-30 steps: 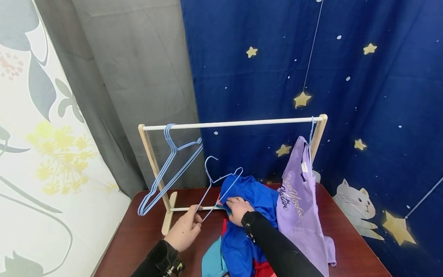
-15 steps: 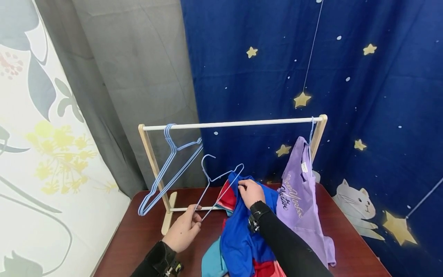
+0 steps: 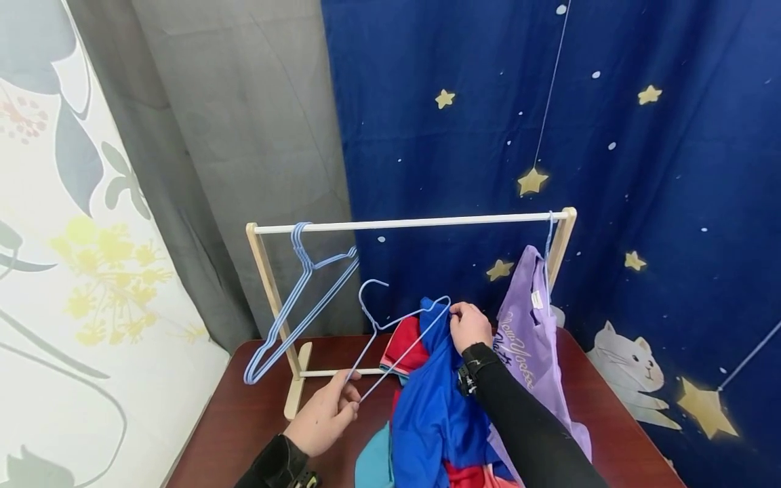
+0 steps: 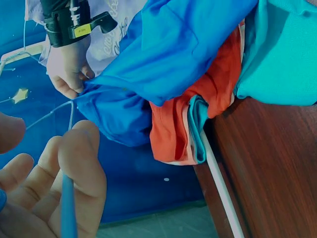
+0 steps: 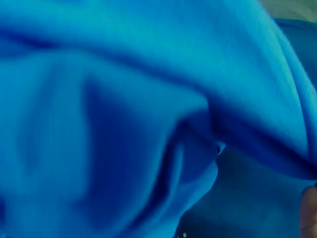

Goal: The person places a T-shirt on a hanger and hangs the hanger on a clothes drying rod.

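My left hand point(image 3: 323, 417) grips a light blue clothes hanger point(image 3: 376, 328) by its near end, its hook pointing up and back. In the left wrist view, the hanger wire point(image 4: 68, 203) runs past my thumb and fingers. My right hand point(image 3: 472, 329) pinches the edge of a blue garment point(image 3: 427, 407) right at the hanger's far end. Part of the blue cloth is drawn up behind the wire; the rest falls toward the table. In the right wrist view the blue cloth point(image 5: 124, 124) fills most of the frame, with one fingertip point(image 5: 309, 210) at the right edge.
A wooden rack with a white rail point(image 3: 403, 222) stands on the brown table point(image 3: 213, 434). Several light blue hangers point(image 3: 287, 318) hang at its left, a purple garment point(image 3: 518, 298) at its right. Red cloth point(image 3: 405, 346) and teal cloth point(image 3: 373, 457) lie beside the blue garment.
My right hand has moved right and up from the pile, pulling the blue cloth to the hanger's far end. Red cloth has come into view; the hanger's far end has shifted slightly right.
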Available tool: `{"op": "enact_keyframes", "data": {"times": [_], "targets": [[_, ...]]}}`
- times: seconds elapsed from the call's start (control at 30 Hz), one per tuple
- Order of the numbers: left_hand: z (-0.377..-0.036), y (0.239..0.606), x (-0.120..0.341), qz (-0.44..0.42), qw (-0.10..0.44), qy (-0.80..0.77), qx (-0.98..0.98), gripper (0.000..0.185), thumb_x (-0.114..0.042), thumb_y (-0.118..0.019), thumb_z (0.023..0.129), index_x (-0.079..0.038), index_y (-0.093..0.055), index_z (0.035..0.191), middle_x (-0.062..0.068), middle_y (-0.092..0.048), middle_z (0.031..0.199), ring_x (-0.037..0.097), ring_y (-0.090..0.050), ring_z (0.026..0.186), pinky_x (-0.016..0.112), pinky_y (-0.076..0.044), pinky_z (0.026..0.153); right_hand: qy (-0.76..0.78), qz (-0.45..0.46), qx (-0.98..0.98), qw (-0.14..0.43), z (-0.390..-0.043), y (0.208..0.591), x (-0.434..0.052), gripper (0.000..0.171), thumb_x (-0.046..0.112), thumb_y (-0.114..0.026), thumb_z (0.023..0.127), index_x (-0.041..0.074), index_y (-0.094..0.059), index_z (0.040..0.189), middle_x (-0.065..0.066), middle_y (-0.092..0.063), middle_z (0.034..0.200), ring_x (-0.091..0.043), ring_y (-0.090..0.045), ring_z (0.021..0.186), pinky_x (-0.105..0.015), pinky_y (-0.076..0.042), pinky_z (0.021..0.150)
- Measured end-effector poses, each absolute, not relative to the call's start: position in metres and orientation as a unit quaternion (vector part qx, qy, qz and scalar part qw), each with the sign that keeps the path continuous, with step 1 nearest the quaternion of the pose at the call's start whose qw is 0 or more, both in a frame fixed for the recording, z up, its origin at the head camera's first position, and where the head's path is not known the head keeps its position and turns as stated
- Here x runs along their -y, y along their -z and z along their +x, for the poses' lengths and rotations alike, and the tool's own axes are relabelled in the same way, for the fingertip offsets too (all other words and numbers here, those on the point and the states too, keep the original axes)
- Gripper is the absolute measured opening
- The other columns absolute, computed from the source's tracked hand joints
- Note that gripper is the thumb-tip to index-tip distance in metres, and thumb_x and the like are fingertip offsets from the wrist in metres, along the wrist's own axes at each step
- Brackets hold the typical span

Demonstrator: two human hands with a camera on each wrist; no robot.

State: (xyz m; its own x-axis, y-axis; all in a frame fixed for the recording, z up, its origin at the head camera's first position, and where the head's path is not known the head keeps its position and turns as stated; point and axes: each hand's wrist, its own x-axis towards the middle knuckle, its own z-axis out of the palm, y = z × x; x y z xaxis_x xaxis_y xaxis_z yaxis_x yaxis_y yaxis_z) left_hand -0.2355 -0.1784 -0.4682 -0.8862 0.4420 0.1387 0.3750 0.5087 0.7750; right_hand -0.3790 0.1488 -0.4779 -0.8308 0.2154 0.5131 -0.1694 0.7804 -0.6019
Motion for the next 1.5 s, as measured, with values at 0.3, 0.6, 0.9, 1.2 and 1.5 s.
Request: {"op": "enact_keyframes", "data": {"times": [0.3, 0.6, 0.9, 1.2, 1.5], "targets": [[-0.227, 0.468, 0.178, 0.253, 0.042, -0.419, -0.871, 0.036, -0.009, -0.060, 0.098, -0.008, -0.048, 0.132, -0.004, -0.060, 0.094, 0.008, -0.061, 0.074, 0.028, -0.052, 0.068, -0.313, 0.014, 0.908, 0.277, -0.382, 0.472, -0.160, 0.022, 0.002, -0.058, 0.089, 0.006, -0.071, 0.107, -0.013, -0.065, 0.096, -0.035, -0.063, 0.091, -0.050, -0.049, 0.082], [-0.224, 0.470, 0.174, 0.257, 0.044, -0.391, -0.883, 0.033, -0.010, -0.062, 0.098, -0.009, -0.050, 0.129, -0.007, -0.058, 0.091, 0.006, -0.058, 0.074, 0.028, -0.050, 0.067, -0.310, -0.015, 0.912, 0.269, -0.374, 0.462, -0.169, 0.019, 0.014, -0.058, 0.098, 0.006, -0.074, 0.105, -0.014, -0.072, 0.101, -0.037, -0.066, 0.091, -0.051, -0.051, 0.081], [-0.223, 0.470, 0.168, 0.246, 0.032, -0.357, -0.901, 0.032, -0.011, -0.063, 0.096, -0.010, -0.053, 0.127, -0.008, -0.056, 0.090, 0.006, -0.055, 0.076, 0.029, -0.049, 0.068, -0.348, -0.009, 0.908, 0.234, -0.368, 0.461, -0.172, 0.028, 0.011, -0.054, 0.094, 0.004, -0.071, 0.115, -0.011, -0.072, 0.099, -0.029, -0.064, 0.082, -0.046, -0.049, 0.077], [-0.222, 0.468, 0.161, 0.245, 0.029, -0.337, -0.908, 0.034, -0.014, -0.065, 0.096, -0.012, -0.053, 0.127, -0.008, -0.054, 0.091, 0.006, -0.054, 0.077, 0.031, -0.050, 0.070, -0.400, 0.013, 0.897, 0.186, -0.366, 0.454, -0.161, 0.037, 0.011, -0.057, 0.095, -0.001, -0.065, 0.128, -0.012, -0.072, 0.094, -0.025, -0.068, 0.077, -0.042, -0.053, 0.075], [-0.226, 0.470, 0.151, 0.235, 0.007, -0.312, -0.921, 0.036, -0.017, -0.066, 0.095, -0.013, -0.053, 0.128, -0.009, -0.054, 0.092, 0.007, -0.054, 0.079, 0.035, -0.050, 0.071, -0.555, 0.052, 0.830, 0.005, -0.357, 0.447, -0.149, 0.044, -0.004, -0.056, 0.096, -0.013, -0.050, 0.138, -0.022, -0.069, 0.089, -0.025, -0.072, 0.068, -0.033, -0.059, 0.061]]}}
